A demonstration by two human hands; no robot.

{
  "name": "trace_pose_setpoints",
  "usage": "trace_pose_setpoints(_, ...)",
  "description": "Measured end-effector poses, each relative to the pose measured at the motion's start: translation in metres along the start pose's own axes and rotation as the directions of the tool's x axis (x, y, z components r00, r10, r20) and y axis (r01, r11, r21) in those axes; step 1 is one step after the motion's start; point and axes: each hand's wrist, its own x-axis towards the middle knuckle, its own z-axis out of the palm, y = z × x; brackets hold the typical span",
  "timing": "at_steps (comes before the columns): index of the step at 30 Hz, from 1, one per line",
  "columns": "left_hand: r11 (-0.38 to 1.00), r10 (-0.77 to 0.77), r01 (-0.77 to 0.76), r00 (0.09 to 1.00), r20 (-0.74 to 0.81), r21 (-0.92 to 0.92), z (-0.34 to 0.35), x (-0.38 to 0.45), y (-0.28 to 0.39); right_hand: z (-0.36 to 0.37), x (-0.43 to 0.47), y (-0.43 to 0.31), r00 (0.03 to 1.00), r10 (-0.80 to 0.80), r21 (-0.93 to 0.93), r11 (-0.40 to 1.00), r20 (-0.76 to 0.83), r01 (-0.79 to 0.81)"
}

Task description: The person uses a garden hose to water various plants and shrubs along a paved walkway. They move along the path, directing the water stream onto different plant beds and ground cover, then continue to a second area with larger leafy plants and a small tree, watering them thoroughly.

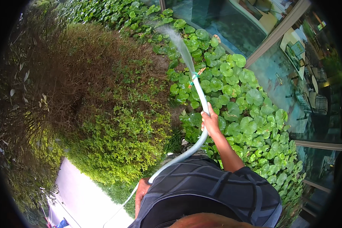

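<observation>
A pale garden hose (185, 154) curves across the front of my body. My right hand (210, 120) grips it near its outlet end, over round-leaved green plants. My left hand (142, 186) is closed around the hose lower down, beside my hip; its fingers are partly hidden. Water (181, 44) sprays from the outlet onto the leaves at the top. Green ties hold a short brown stick-like piece (197, 77) across the hose end.
Dense round-leaved ground cover (245, 114) runs along a glass wall (276, 65) with brown frames. A bushy shrub (125, 142), partly brown, fills the left. A bright paved path (85, 196) lies lower left, with the thin hose trailing over it and a blue item (63, 223).
</observation>
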Motion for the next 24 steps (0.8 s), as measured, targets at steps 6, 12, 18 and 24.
trace_pose_setpoints(6,0.999,0.002,-0.002,1.000,-0.006,0.046,0.003,-0.008,0.033,-0.016,0.010,0.009,0.998,0.050,0.043,0.998,-0.045,-0.048)
trace_pose_setpoints(12,0.999,-0.013,0.014,1.000,-0.020,0.048,0.004,-0.006,0.042,-0.001,0.018,-0.010,0.994,0.071,-0.019,0.997,0.087,-0.070)
trace_pose_setpoints(18,0.999,-0.018,0.020,0.998,-0.056,0.025,0.010,-0.006,0.029,0.021,0.028,-0.026,0.959,0.014,-0.061,0.998,0.284,0.003)
trace_pose_setpoints(24,0.994,-0.049,0.056,0.996,-0.078,0.095,0.014,0.003,0.018,0.013,0.033,-0.012,0.982,0.043,-0.046,0.998,0.184,-0.035)
